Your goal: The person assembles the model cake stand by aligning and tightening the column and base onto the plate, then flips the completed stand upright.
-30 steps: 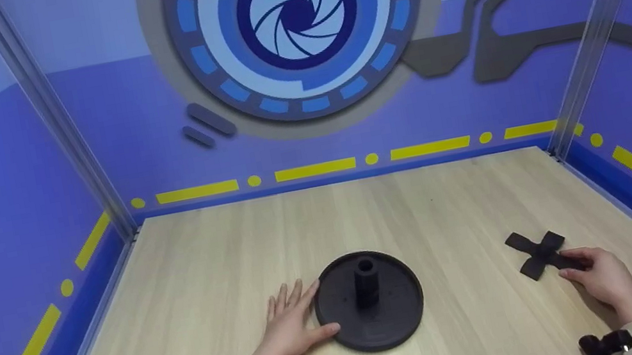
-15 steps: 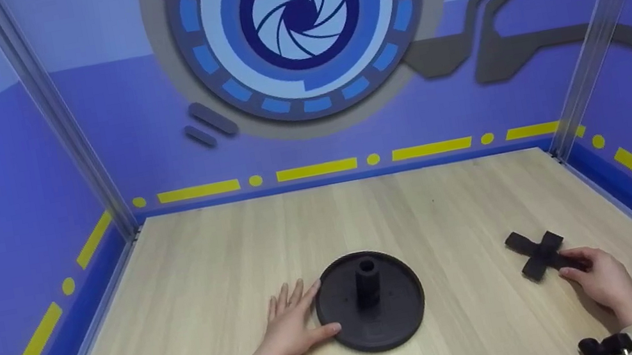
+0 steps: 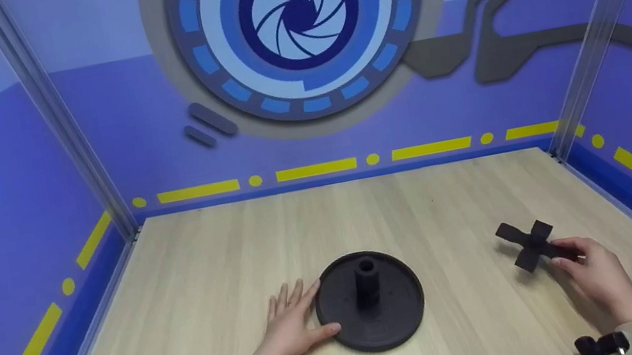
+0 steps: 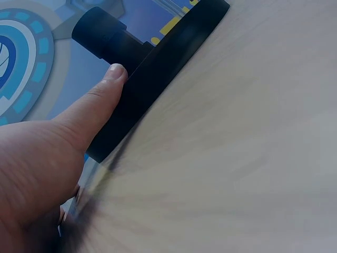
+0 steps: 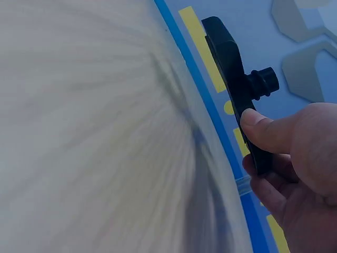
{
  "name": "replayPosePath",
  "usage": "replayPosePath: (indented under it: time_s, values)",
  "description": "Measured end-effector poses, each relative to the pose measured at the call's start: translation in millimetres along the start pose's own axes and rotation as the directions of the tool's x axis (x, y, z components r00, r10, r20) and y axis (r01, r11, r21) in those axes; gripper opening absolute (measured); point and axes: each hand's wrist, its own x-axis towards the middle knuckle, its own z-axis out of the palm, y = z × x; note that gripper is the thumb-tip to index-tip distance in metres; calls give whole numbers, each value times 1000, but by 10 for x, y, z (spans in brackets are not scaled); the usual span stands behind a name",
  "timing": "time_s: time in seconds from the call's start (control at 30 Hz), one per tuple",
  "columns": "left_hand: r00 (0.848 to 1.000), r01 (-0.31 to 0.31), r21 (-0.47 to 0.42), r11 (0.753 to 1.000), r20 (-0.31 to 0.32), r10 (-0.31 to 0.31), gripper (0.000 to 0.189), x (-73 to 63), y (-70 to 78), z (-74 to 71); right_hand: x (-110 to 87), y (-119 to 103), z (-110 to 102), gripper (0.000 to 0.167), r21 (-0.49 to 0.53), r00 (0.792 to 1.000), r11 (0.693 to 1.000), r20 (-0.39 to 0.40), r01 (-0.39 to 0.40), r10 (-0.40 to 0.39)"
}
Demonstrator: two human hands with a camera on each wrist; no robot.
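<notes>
A round black base (image 3: 349, 328) with a raised rim lies flat on the table, and a hollow post (image 3: 367, 282) stands up from its middle. My left hand (image 3: 291, 331) rests at the base's left side with fingers spread straight. Its thumb (image 4: 108, 87) lies over the rim in the left wrist view. Off to the right, my right hand (image 3: 599, 274) pinches one arm of a black cross-shaped piece (image 3: 534, 242) between thumb and fingers, lifted above the table. The right wrist view shows a short ribbed stub (image 5: 263, 82) sticking out from the centre of this piece.
Both things are on or over a light wooden table (image 3: 224, 246). Blue printed panels (image 3: 119, 127) with metal corner posts (image 3: 63, 124) enclose it at the back and sides.
My right hand has raised the cross-shaped piece off the table, slightly up and to the left; its shadow now shows below. The left hand and the round base have stayed put.
</notes>
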Motion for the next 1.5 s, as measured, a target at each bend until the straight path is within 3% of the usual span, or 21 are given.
replayPosePath:
  time_s: [0.57,1.1,1.5]
  values:
    - [1000,-15,8,1000,-5,15,100,-33,34,-26,-46,-314,4,37,133,991,986,-96,100,-88]
    - [1000,1,-6,1000,-6,-1,99,-7,8,-2,-34,-552,-21,36,108,990,986,-72,130,-123]
    - [1000,-12,13,1000,-13,12,99,-12,5,-10,-39,-670,-21,30,90,992,990,-72,112,-105]
